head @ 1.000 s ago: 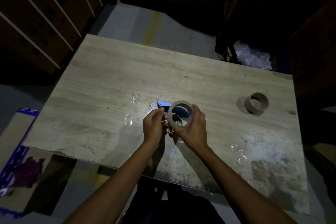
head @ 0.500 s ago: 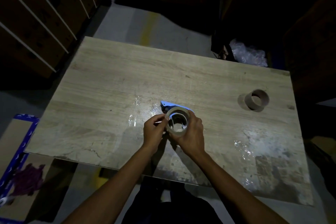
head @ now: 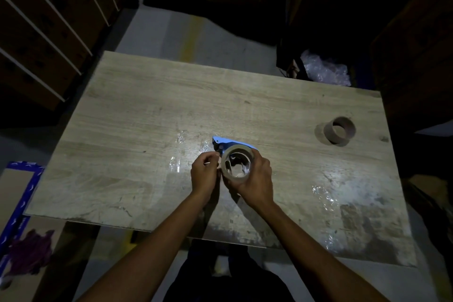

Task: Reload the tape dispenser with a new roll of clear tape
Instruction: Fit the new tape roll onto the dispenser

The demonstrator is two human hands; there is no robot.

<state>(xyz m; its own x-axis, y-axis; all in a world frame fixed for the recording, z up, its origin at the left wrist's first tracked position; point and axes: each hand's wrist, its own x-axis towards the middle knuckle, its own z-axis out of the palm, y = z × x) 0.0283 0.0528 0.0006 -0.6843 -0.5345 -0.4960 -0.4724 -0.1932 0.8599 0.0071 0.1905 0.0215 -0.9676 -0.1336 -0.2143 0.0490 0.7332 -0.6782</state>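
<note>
My right hand (head: 255,179) grips a roll of clear tape (head: 226,169) from the right, its open core facing up at me, over the middle of the wooden table (head: 147,115). My left hand (head: 204,174) pinches at the roll's left edge with thumb and forefinger; whether it holds the tape's loose end is too small to tell. The blue tape dispenser (head: 223,142) lies on the table just behind the roll, mostly hidden by it. An empty brown cardboard core (head: 339,133) stands on the table at the far right.
Scraps of clear film (head: 180,135) are stuck to the tabletop left of my hands and at the right front (head: 323,197). Bubble wrap (head: 323,68) sits beyond the far right corner. A blue-edged carton (head: 22,193) lies on the floor left.
The roll has been lowered slightly toward me and tilted so its core faces up, uncovering more of the blue dispenser. My left fingers have closed onto the roll's left edge.
</note>
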